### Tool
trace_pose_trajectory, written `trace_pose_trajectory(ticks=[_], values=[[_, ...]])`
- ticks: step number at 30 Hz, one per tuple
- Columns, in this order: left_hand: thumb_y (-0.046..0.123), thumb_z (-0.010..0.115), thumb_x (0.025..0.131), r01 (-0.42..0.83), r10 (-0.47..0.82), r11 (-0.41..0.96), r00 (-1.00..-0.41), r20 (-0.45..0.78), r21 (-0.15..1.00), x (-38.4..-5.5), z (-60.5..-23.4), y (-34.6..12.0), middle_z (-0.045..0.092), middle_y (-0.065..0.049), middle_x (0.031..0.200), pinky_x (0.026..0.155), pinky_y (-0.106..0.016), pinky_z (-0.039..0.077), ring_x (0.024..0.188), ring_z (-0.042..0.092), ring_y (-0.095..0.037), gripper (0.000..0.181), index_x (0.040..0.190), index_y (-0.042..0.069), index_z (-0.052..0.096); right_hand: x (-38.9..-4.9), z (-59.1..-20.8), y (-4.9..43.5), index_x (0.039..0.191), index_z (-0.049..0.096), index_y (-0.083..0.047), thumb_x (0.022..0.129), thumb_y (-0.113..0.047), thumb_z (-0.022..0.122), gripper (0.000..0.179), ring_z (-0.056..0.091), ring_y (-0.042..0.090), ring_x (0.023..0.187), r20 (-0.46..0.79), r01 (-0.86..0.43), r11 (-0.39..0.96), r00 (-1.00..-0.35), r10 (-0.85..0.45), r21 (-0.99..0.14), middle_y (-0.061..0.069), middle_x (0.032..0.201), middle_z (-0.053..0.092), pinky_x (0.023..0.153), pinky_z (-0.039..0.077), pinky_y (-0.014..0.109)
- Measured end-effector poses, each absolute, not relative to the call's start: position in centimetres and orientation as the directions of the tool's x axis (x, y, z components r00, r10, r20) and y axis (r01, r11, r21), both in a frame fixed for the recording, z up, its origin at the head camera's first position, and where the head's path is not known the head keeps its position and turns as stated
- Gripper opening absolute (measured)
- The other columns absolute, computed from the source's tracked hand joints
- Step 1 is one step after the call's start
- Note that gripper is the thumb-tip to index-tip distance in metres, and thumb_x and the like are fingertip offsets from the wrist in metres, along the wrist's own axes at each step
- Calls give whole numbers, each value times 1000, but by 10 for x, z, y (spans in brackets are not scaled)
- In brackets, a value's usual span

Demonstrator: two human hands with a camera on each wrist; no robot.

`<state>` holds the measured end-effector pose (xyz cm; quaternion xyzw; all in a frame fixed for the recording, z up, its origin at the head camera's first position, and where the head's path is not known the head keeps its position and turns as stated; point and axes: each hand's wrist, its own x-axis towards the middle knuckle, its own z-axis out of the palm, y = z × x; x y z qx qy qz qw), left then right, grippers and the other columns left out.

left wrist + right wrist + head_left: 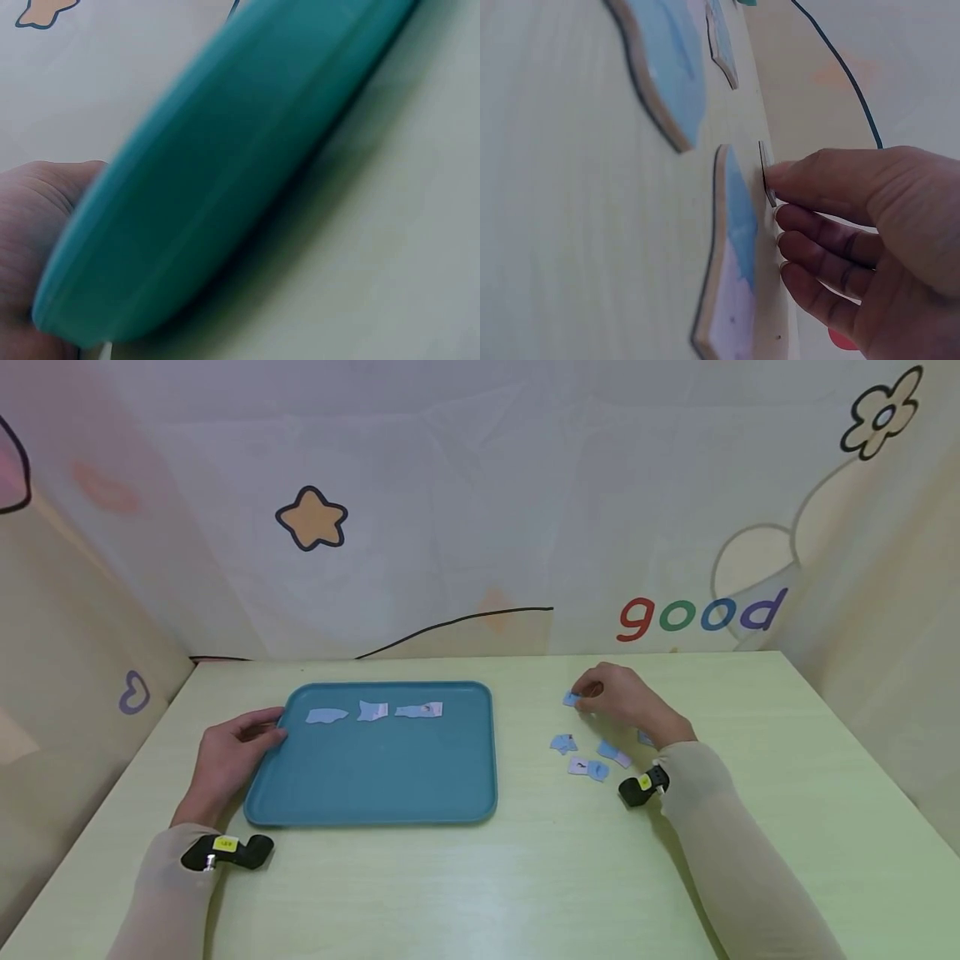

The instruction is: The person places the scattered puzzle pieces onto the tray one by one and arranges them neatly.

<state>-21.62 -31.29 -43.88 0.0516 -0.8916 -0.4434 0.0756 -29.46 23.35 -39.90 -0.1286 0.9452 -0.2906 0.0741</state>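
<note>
At the left side of a blue-green tray, my left hand holds the rim, thumb and fingers at the edge. In the left wrist view the tray's outer wall covers part of that hand. Right of the tray, my right hand touches a small blue puzzle piece with its thumb and fingertips. The right wrist view shows this thin piece edge-on at the thumb tip. Inside the tray, three pieces lie in a row along the far side: a plain blue one, a second and a longer one.
On the table below my right hand lie several loose blue and lilac pieces, among them one, a pair side by side and another. One more is partly hidden by my right wrist. A printed cloth hangs behind the table.
</note>
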Motion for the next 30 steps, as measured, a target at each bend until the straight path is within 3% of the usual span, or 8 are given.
trace_pose_trajectory(ticks=[13,30], values=[[19,67,107,-25,-164,608,-982,94,793,-216,-439,-313,68,-25,131,82,-11,45,117,63,-32,44,146,1,63,-296,-403,233,115,77,0,98,-16,78,24,59,33,104,-48,-194,809,-963,-264,-555,13,111,69,98,51,49],[18,67,107,-42,-170,603,-982,77,797,-216,-437,-312,68,-25,131,83,-15,46,117,63,-32,44,147,1,62,-292,-400,236,117,73,0,98,-23,78,29,62,32,103,-26,-204,802,-964,-263,-561,13,110,72,98,51,49]])
